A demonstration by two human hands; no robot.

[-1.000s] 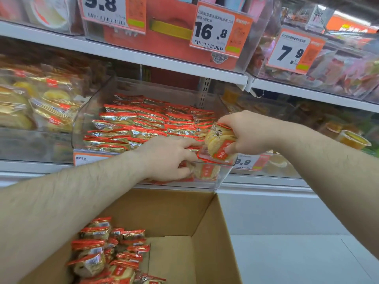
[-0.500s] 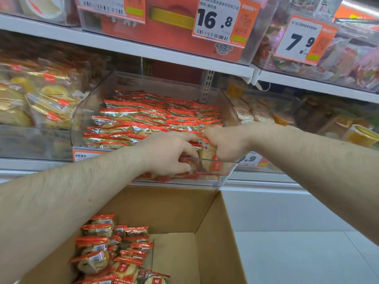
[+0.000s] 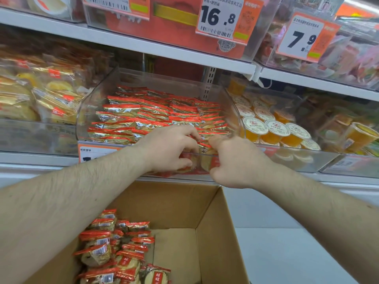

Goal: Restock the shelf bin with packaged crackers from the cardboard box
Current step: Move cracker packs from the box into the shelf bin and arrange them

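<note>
With my left hand (image 3: pixel 171 149) gripping packets and my right hand (image 3: pixel 231 160) curled, contents unclear, I seat crackers (image 3: pixel 205 149) flat behind the shelf bin (image 3: pixel 229 111) near wall.

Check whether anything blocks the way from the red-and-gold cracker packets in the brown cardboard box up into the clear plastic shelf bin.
Nothing visible blocks it: the cardboard box is open-topped and so is the shelf bin. Both hands are at its front edge.
</note>
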